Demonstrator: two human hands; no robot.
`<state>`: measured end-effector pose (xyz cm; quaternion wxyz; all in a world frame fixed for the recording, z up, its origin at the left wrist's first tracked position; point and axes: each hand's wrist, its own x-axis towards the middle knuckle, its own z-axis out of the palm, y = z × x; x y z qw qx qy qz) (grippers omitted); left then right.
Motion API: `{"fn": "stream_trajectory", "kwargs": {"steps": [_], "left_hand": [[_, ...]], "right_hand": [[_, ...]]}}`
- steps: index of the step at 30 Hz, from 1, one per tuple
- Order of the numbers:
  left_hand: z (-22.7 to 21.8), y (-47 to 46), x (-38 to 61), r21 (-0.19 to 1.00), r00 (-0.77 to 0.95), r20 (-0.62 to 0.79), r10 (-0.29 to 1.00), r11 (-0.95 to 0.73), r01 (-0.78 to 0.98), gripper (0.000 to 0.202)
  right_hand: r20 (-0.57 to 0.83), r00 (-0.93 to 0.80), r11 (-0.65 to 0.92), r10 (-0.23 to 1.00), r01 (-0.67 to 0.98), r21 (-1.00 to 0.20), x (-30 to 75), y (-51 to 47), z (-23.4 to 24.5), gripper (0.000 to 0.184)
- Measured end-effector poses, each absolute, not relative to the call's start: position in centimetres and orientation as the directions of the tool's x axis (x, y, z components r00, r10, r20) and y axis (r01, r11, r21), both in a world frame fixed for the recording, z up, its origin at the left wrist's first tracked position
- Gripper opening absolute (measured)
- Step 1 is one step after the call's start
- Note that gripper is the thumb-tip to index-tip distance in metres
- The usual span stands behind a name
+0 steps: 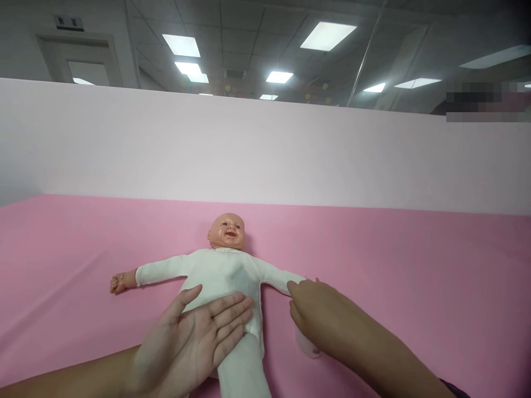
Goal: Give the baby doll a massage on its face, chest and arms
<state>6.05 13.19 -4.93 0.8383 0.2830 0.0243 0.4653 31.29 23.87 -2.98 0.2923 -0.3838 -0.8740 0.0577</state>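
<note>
A baby doll (226, 271) with a bald plastic head and a white cloth body lies on its back, arms spread, on the pink surface. My left hand (194, 337) is open in front of the doll's belly, palm up, fingers stretched and thumb apart. By the doll's arm on the right, my right hand (317, 315) is closed with its back towards me, covering the doll's hand on that side. Below it shows part of a translucent, rounded object (306, 345). What the curled fingers hold is hidden.
The pink surface (415, 265) has a crease on its left side. A pale upright panel (265, 149) runs along its far edge. Beyond are a door (89, 69), lit ceiling panels (327, 36) and a blurred-out patch at right.
</note>
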Motion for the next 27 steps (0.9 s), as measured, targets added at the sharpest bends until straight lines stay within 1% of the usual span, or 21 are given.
{"fn": "stream_trajectory", "kwargs": {"steps": [1, 2, 4, 5, 7, 8, 9, 10, 12, 13, 14, 15, 16, 17, 18, 19, 20, 21, 23, 25, 27], "left_hand": [[-4.9, 13.2, 6.1, 0.499, 0.564, 0.220, 0.796, 0.405, -0.766, 0.077], [-4.9, 13.2, 6.2, 0.503, 0.561, 0.216, 0.799, 0.401, -0.766, 0.076], [-4.9, 13.0, 6.3, 0.519, 0.548, 0.197, 0.813, 0.388, -0.762, 0.073], [-4.9, 12.8, 6.3, 0.527, 0.534, 0.179, 0.826, 0.378, -0.761, 0.070], [-4.5, 12.4, 6.3, 0.543, 0.531, 0.132, 0.837, 0.387, -0.745, 0.062], [-4.1, 12.3, 6.3, 0.550, 0.545, 0.110, 0.831, 0.406, -0.730, 0.059], [-3.7, 12.2, 6.2, 0.560, 0.563, 0.092, 0.822, 0.424, -0.712, 0.057], [-3.1, 12.2, 6.1, 0.573, 0.577, 0.075, 0.814, 0.438, -0.693, 0.058], [-2.0, 12.5, 5.9, 0.626, 0.567, 0.046, 0.823, 0.418, -0.658, 0.068], [-1.5, 12.8, 5.8, 0.672, 0.527, 0.036, 0.849, 0.369, -0.641, 0.074], [-1.3, 13.1, 5.6, 0.737, 0.468, 0.036, 0.883, 0.293, -0.609, 0.080], [-1.3, 13.6, 5.2, 0.824, 0.390, 0.066, 0.918, 0.171, -0.541, 0.083], [-1.6, 14.1, 4.7, 0.903, 0.306, 0.123, 0.944, 0.022, -0.430, 0.082], [-2.1, 14.6, 4.1, 0.947, 0.230, 0.200, 0.952, -0.127, -0.294, 0.077], [-2.9, 15.3, 3.3, 0.956, 0.171, 0.275, 0.946, -0.249, -0.158, 0.069], [-3.8, 15.9, 2.4, 0.941, 0.152, 0.337, 0.929, -0.336, -0.035, 0.061], [-4.7, 16.6, 1.4, 0.922, 0.161, 0.372, 0.914, -0.384, 0.049, 0.057], [-5.5, 17.2, 0.4, 0.888, 0.208, 0.402, 0.892, -0.435, 0.148, 0.051], [-6.6, 18.3, -1.3, 0.717, 0.384, 0.458, 0.802, -0.589, 0.374, 0.045], [-7.0, 18.7, -2.3, 0.536, 0.522, 0.462, 0.717, -0.695, 0.480, 0.047], [-6.9, 18.5, -2.5, 0.495, 0.567, 0.440, 0.697, -0.715, 0.494, 0.054]], "right_hand": [[0.457, -0.549, 0.697, 0.700, 0.664, -0.270, 31.2, 23.7, -2.7, 0.006], [0.456, -0.569, 0.700, 0.684, 0.688, -0.191, 30.8, 23.4, -2.4, 0.007], [0.479, -0.643, 0.733, 0.597, 0.680, 0.000, 29.1, 22.0, -1.6, 0.030], [0.501, -0.688, 0.769, 0.524, 0.635, 0.068, 27.9, 21.1, -1.2, 0.040], [0.489, -0.813, 0.910, 0.316, 0.406, 0.086, 25.3, 19.2, -1.0, 0.055], [0.476, -0.851, 0.956, 0.222, 0.285, 0.064, 24.2, 18.3, -1.1, 0.061], [0.452, -0.872, 0.977, 0.189, 0.215, 0.007, 23.3, 17.7, -1.2, 0.068], [0.429, -0.881, 0.980, 0.200, 0.189, -0.069, 22.7, 17.2, -1.4, 0.074], [0.371, -0.863, 0.932, 0.343, 0.263, -0.251, 22.0, 17.1, -1.7, 0.082], [0.338, -0.840, 0.888, 0.425, 0.314, -0.336, 21.9, 17.3, -1.8, 0.084], [0.312, -0.815, 0.844, 0.488, 0.349, -0.408, 21.8, 17.7, -1.8, 0.084], [0.302, -0.794, 0.808, 0.527, 0.357, -0.469, 21.6, 18.2, -1.8, 0.083], [0.310, -0.778, 0.783, 0.546, 0.343, -0.519, 21.5, 18.8, -1.8, 0.080], [0.338, -0.760, 0.767, 0.555, 0.311, -0.561, 21.3, 19.4, -2.0, 0.075], [0.389, -0.729, 0.757, 0.564, 0.266, -0.597, 21.0, 20.1, -2.2, 0.071], [0.449, -0.683, 0.747, 0.577, 0.218, -0.628, 20.8, 20.8, -2.7, 0.064], [0.503, -0.629, 0.736, 0.593, 0.171, -0.655, 20.7, 21.4, -3.2, 0.055], [0.549, -0.575, 0.730, 0.606, 0.128, -0.671, 20.6, 22.0, -3.9, 0.043], [0.614, -0.503, 0.736, 0.608, 0.069, -0.673, 20.7, 22.8, -5.3, 0.024], [0.637, -0.512, 0.766, 0.576, 0.064, -0.640, 21.1, 23.2, -6.3, 0.018], [0.616, -0.563, 0.786, 0.552, 0.105, -0.609, 21.5, 23.1, -6.7, 0.019]]}}
